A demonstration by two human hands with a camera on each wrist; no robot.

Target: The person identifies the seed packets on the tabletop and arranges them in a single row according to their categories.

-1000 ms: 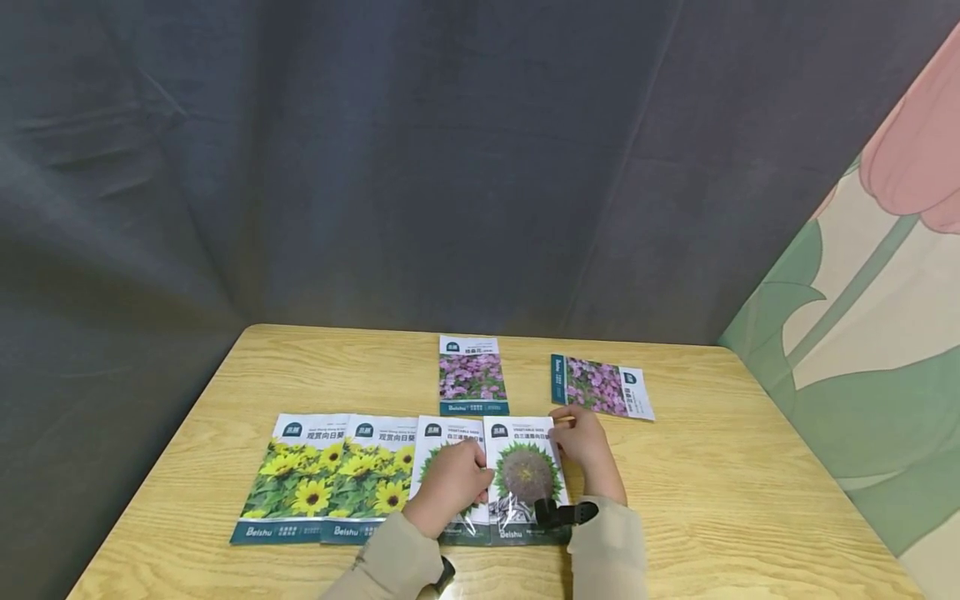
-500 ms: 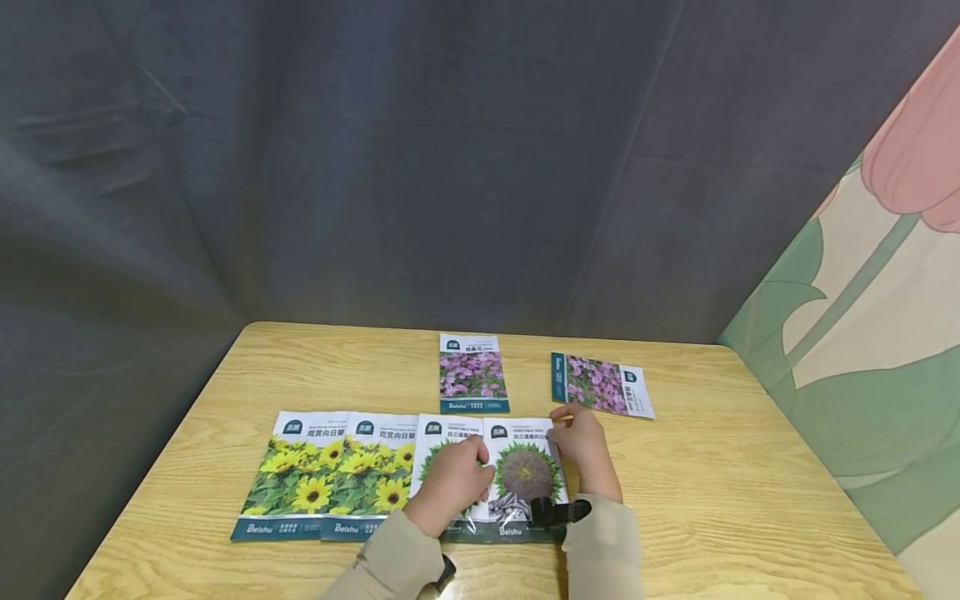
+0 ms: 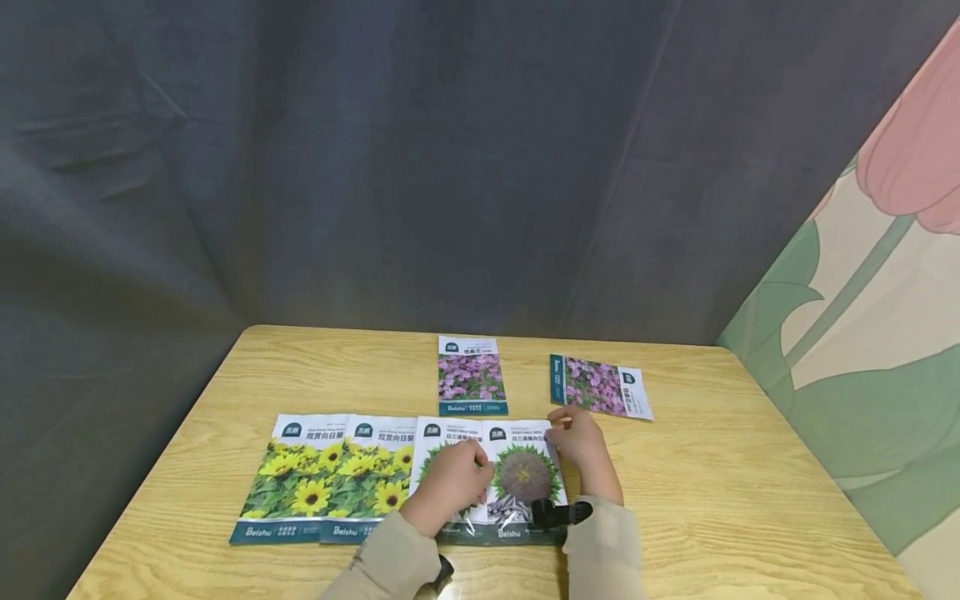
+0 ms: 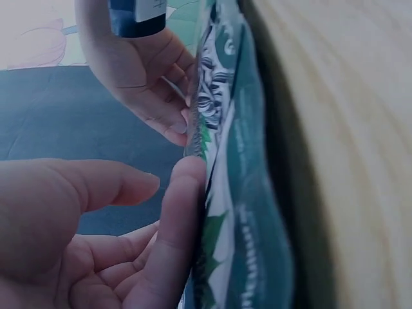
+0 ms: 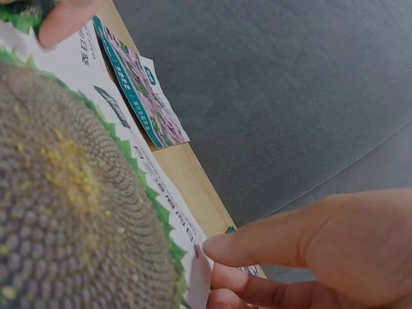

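Note:
Several flat seed packets lie side by side on the wooden table. My right hand [image 3: 583, 446] pinches the upper right edge of the rightmost packet [image 3: 525, 471], which pictures a large sunflower head and striped seeds. In the right wrist view the thumb [image 5: 225, 248] lies on its face, fingers behind the edge. My left hand [image 3: 450, 483] is over a like packet [image 3: 442, 431] just left of it, hiding much of its picture. The left wrist view shows the left index finger [image 4: 177, 219] touching the packets, its thumb apart. Further left are two yellow sunflower packets [image 3: 296, 479].
Behind the row lies a purple-flower packet [image 3: 472, 375]. A second purple-flower packet [image 3: 600, 386] is turned sideways near the right hand. The table [image 3: 720, 483] meets a dark curtain [image 3: 450, 167] at the back; a flower-patterned wall hanging [image 3: 885, 333] stands right.
The rightmost packet has shifted slightly left and toward me, with my right hand moving slightly along. My left hand has stayed nearly in place.

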